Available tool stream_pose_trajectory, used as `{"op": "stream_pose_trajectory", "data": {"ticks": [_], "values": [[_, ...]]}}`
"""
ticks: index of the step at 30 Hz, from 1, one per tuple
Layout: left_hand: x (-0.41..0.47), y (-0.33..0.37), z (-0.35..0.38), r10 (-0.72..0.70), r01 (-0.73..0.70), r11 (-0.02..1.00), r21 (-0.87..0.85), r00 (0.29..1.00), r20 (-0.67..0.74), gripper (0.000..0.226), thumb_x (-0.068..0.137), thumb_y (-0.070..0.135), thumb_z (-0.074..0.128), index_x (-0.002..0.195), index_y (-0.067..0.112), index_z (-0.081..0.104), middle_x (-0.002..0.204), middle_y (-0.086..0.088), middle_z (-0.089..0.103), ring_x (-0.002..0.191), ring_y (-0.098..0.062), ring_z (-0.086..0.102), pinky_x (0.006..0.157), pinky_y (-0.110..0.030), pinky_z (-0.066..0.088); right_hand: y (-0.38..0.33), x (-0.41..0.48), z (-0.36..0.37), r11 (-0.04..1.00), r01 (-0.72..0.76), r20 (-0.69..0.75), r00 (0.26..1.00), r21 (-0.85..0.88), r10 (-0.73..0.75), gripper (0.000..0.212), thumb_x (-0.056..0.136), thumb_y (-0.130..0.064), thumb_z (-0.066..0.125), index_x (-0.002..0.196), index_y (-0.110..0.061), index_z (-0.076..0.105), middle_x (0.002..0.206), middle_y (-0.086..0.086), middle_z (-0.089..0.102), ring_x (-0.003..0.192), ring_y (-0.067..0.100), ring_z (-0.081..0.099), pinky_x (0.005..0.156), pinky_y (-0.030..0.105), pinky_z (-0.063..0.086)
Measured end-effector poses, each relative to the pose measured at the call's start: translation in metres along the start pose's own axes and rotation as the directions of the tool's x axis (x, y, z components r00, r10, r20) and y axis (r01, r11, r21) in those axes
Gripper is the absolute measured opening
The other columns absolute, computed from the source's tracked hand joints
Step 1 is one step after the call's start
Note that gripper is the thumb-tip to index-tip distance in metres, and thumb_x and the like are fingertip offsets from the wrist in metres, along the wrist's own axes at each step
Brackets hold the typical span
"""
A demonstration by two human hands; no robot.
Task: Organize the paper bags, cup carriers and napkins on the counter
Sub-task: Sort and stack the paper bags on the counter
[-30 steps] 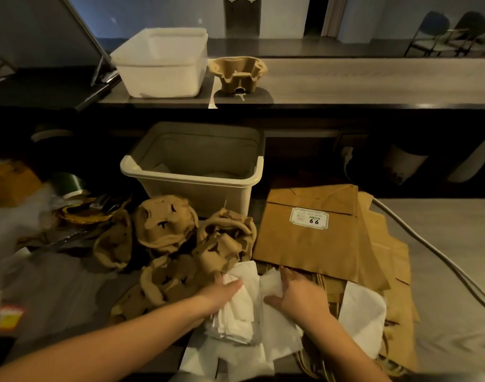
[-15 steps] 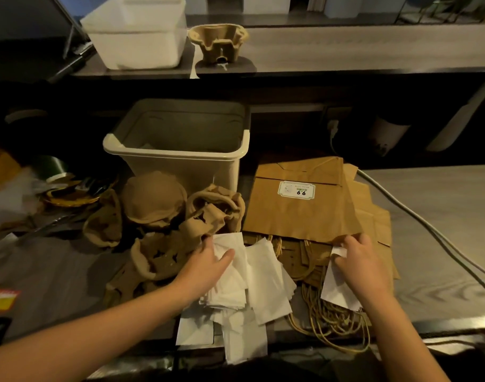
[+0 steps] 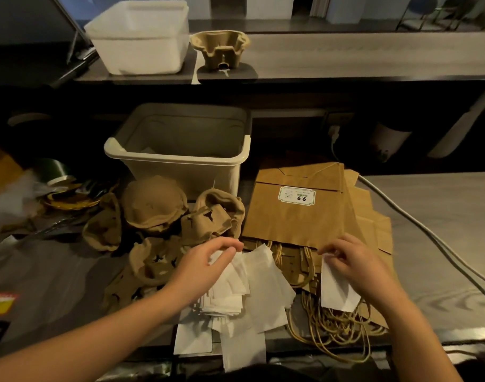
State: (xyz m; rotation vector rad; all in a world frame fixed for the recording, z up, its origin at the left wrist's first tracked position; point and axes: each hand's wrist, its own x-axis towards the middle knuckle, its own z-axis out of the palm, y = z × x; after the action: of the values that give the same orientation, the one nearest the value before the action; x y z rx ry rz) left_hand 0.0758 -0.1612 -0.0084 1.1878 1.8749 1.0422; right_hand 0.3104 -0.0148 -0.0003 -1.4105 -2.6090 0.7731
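A loose pile of white napkins point(image 3: 252, 288) lies at the counter's front edge. My left hand point(image 3: 202, 266) rests on top of the pile, fingers curled and pinching the upper napkins. My right hand point(image 3: 357, 266) pinches a single white napkin point(image 3: 335, 290) by its top corner, above the twine handles point(image 3: 332, 323) of the flat brown paper bags point(image 3: 299, 210). The top bag carries a white label. Several crumpled brown cup carriers point(image 3: 153, 205) are heaped left of the napkins. Another cup carrier point(image 3: 220, 49) stands on the raised shelf.
A beige plastic bin point(image 3: 178, 158) stands behind the carriers. A white tub point(image 3: 139, 37) sits on the upper shelf point(image 3: 346, 53). A grey cable point(image 3: 428, 232) runs across the right counter. Clutter and a plastic sheet point(image 3: 37, 271) fill the left side.
My right hand left the pile, moved right onto a separate napkin by the bag handles and lifted its corner. My left hand stayed on the pile and now pinches it.
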Motion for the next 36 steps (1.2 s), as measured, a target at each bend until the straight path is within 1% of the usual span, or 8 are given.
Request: {"op": "stream_pose_trajectory", "data": {"ticks": [5,9,14,17,21,26,30,36], "values": [[-0.003,0.014,-0.008,0.159,-0.160,0.987,-0.016,0.985,-0.068,0.010,0.092,0.025,0.052,0.090,0.031,0.060,0.079,0.016,0.064,0.073,-0.002,0.061,0.068,-0.019,0.049,-0.050,0.007,-0.023,0.980,0.197,0.112,0.974,-0.009,-0.195,0.013,0.091,-0.028,0.054,0.100,-0.037,0.059,0.099,-0.021,0.047,0.092,-0.002,0.050,0.085,0.020,0.049],[0.031,0.010,-0.013,0.535,-0.473,0.764,0.438,0.845,-0.020,0.020,0.089,0.033,0.045,0.107,0.033,0.052,0.104,0.016,0.060,0.100,0.004,0.051,0.089,-0.013,0.041,-0.093,0.032,0.020,0.924,0.371,0.117,0.926,-0.096,-0.360,0.024,0.093,-0.030,0.051,0.116,-0.027,0.059,0.110,-0.009,0.051,0.099,0.011,0.056,0.082,0.027,0.049],[0.070,-0.027,-0.015,0.358,-0.356,0.489,0.796,0.914,0.189,0.046,0.090,0.050,0.029,0.129,0.036,0.048,0.141,0.009,0.045,0.137,-0.015,0.029,0.115,-0.038,0.011,-0.098,0.045,0.097,0.948,0.318,0.188,0.932,-0.011,-0.310,0.057,0.088,-0.019,0.059,0.138,-0.010,0.033,0.129,0.008,0.045,0.107,0.026,0.055,0.085,0.030,0.043],[0.073,-0.038,-0.022,0.318,-0.350,0.519,0.780,0.926,0.204,0.051,0.090,0.053,0.022,0.133,0.039,0.046,0.143,0.012,0.042,0.140,-0.012,0.023,0.115,-0.034,0.003,-0.096,0.044,0.101,0.935,0.353,0.149,0.923,0.031,-0.354,0.041,0.087,-0.019,0.057,0.125,-0.012,0.042,0.120,0.005,0.047,0.099,0.025,0.055,0.077,0.029,0.042],[0.076,-0.042,-0.029,0.365,-0.370,0.499,0.784,0.910,0.197,0.045,0.089,0.051,0.032,0.128,0.039,0.049,0.139,0.012,0.046,0.135,-0.008,0.024,0.115,-0.037,0.015,-0.092,0.045,0.085,0.923,0.363,0.041,0.928,0.130,-0.371,0.021,0.090,-0.026,0.054,0.109,-0.016,0.055,0.106,-0.001,0.054,0.093,0.016,0.055,0.074,0.028,0.044],[0.077,-0.035,-0.029,0.432,-0.385,0.475,0.791,0.885,0.172,0.043,0.084,0.052,0.041,0.124,0.037,0.050,0.135,0.010,0.045,0.133,-0.011,0.030,0.112,-0.034,0.009,-0.063,0.053,0.065,0.963,0.201,-0.053,0.980,0.181,-0.194,0.014,0.091,-0.025,0.055,0.103,-0.023,0.061,0.101,-0.009,0.059,0.092,0.008,0.055,0.078,0.027,0.049],[0.072,-0.016,-0.022,0.516,-0.469,0.473,0.745,0.834,0.198,0.044,0.084,0.053,0.040,0.126,0.039,0.043,0.137,0.010,0.039,0.135,-0.013,0.026,0.114,-0.044,0.018,-0.036,0.061,0.047,0.965,0.043,-0.149,0.989,0.260,-0.004,0.011,0.089,-0.020,0.060,0.097,-0.027,0.058,0.094,-0.014,0.054,0.083,0.002,0.053,0.074,0.022,0.049],[0.052,0.012,0.021,0.555,-0.763,0.158,0.626,0.593,0.583,0.042,0.087,0.056,0.042,0.127,0.041,0.042,0.135,0.016,0.045,0.134,-0.009,0.033,0.110,-0.042,0.029,-0.004,0.070,0.025,0.937,-0.082,-0.288,0.939,0.339,0.187,0.008,0.089,-0.023,0.063,0.092,-0.027,0.056,0.089,-0.006,0.058,0.079,0.007,0.053,0.064,0.023,0.042]]}}
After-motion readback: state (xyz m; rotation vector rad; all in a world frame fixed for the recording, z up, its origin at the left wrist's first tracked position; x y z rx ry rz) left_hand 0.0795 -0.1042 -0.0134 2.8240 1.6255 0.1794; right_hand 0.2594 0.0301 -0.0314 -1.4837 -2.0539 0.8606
